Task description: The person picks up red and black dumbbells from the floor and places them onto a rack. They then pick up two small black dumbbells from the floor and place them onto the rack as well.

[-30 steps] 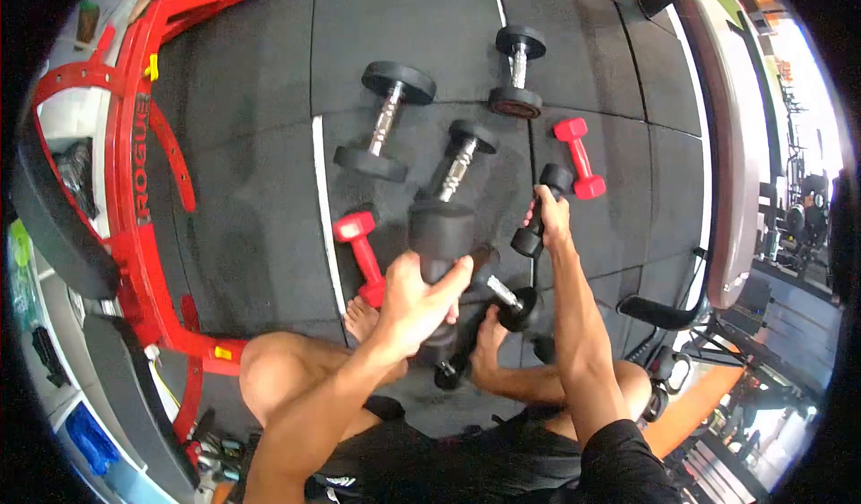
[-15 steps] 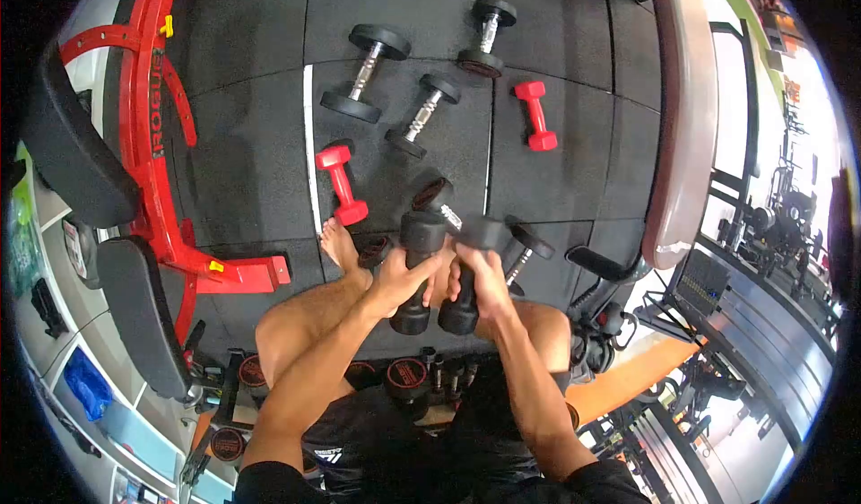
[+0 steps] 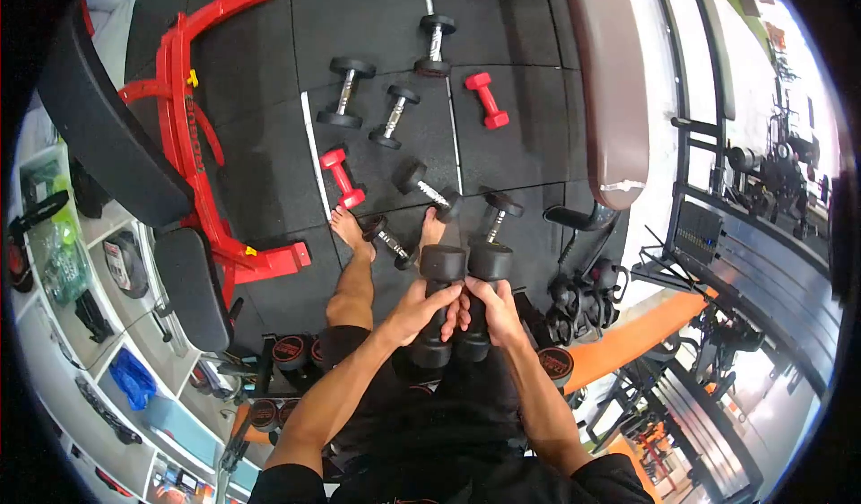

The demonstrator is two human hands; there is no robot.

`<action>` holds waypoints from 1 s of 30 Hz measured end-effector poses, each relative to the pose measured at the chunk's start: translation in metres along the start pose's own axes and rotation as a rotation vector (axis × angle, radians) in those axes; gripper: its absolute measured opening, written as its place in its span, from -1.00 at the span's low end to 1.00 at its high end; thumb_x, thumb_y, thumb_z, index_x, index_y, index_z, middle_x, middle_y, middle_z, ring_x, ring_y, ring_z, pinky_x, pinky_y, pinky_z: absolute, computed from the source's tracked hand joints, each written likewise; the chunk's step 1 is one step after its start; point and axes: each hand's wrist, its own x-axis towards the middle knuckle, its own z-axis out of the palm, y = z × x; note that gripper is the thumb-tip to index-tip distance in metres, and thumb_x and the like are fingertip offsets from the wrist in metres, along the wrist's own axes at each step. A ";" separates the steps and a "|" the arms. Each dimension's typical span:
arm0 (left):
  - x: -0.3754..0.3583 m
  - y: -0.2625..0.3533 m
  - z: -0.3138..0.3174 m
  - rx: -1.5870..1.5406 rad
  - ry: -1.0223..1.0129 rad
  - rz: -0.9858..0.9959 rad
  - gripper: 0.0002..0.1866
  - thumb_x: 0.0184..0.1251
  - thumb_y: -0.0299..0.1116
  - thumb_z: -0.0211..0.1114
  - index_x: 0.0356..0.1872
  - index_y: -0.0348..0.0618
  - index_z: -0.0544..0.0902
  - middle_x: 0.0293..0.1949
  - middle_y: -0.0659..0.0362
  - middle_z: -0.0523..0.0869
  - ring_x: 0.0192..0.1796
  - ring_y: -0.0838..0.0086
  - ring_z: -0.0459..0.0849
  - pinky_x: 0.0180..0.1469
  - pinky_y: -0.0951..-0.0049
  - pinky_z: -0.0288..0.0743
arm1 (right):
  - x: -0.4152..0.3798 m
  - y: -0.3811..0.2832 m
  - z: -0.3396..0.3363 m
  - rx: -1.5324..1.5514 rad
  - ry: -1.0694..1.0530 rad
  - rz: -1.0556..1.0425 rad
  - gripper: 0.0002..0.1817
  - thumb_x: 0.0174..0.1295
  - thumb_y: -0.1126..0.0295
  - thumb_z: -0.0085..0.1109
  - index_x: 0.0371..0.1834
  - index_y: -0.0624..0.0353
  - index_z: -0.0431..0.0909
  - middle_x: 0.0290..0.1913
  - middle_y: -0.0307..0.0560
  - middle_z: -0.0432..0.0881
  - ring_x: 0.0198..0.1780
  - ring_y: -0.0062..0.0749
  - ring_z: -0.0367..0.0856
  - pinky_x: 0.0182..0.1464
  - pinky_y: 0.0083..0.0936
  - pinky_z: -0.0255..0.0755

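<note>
My left hand (image 3: 419,313) is wrapped round the handle of a black dumbbell (image 3: 443,262), held lengthwise over my lap. Close beside it, my right hand (image 3: 495,308) grips a matching black dumbbell (image 3: 491,260). The two heads are side by side and the fingers of both hands nearly meet between the handles. Just beyond, chrome-handled dumbbells lie on the floor: one (image 3: 427,189) by my right foot, one (image 3: 389,242) between my feet, and one (image 3: 498,216) to the right. A red dumbbell (image 3: 343,178) rests in front of my left foot (image 3: 352,231).
Farther out on the black mat (image 3: 260,118) lie another red dumbbell (image 3: 487,100) and several chrome-handled ones (image 3: 346,92). A red rack frame (image 3: 184,136) with black pads stands left, near white shelves (image 3: 126,325). A brown padded bench (image 3: 612,82) borders the right side.
Both hands have brought the two dumbbells back toward my body, now closely side by side. The view has shifted, showing my feet and the floor dumbbells near them more fully.
</note>
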 end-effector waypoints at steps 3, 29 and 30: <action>-0.024 0.013 0.042 0.045 -0.009 0.038 -0.69 0.50 -0.20 0.17 -0.30 -0.31 0.53 -0.59 0.14 0.59 -0.61 0.47 0.61 -0.56 0.46 0.51 | -0.052 -0.033 0.012 0.035 -0.023 -0.030 -0.64 0.38 0.24 0.09 -0.51 0.29 0.48 -0.57 -0.02 0.58 -0.63 -0.44 0.51 -0.56 -0.50 0.39; -0.229 0.121 0.249 0.580 -0.468 -0.405 -0.74 0.48 -0.29 0.16 -0.32 -0.33 0.53 -0.56 0.22 0.53 -0.63 0.53 0.55 -0.55 0.46 0.50 | -0.354 -0.047 0.161 0.553 0.258 -0.592 -0.71 0.44 0.30 0.06 -0.22 0.40 0.49 -0.43 0.10 0.64 -0.55 -0.29 0.65 -0.56 -0.46 0.50; -0.232 0.116 0.256 0.612 -0.507 -0.434 -0.74 0.45 -0.29 0.17 -0.40 -0.25 0.49 -0.59 0.17 0.54 -0.63 0.49 0.55 -0.57 0.44 0.47 | -0.363 -0.041 0.164 0.582 0.287 -0.617 -0.71 0.44 0.30 0.06 -0.20 0.40 0.49 -0.43 0.09 0.64 -0.55 -0.30 0.65 -0.56 -0.47 0.49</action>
